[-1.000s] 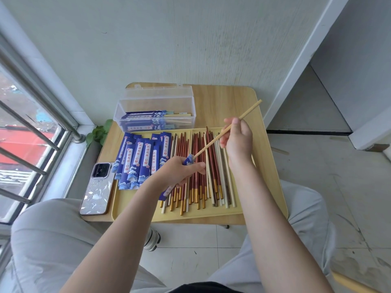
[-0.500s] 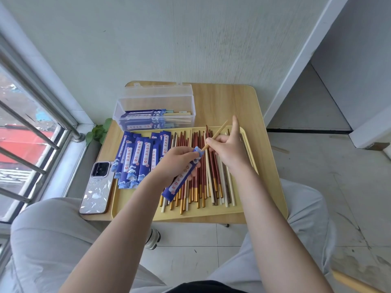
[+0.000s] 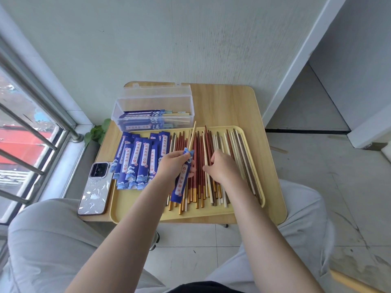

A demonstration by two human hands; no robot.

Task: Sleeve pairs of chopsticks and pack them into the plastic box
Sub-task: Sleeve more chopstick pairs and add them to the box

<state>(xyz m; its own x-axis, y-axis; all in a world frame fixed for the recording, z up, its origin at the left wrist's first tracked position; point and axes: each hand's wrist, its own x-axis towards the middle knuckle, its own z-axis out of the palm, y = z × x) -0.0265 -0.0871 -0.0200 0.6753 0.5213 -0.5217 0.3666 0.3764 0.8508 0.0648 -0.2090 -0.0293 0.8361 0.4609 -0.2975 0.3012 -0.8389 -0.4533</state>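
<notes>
plastic box: few sleeved pairs packed | tray: many loose chopsticks, empty sleeves left | left hand grip: grasping blue sleeve with one chopstick in | right hand grip: picking at loose sticks, clasp unclear

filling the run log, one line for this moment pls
left hand: holds sleeve with one chopstick in | right hand: on loose chopsticks in tray | box: open, part filled

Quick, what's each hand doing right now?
Left hand: grips a blue sleeve with one chopstick in it.
Right hand: fingers curled among loose chopsticks; grip unclear.
</notes>
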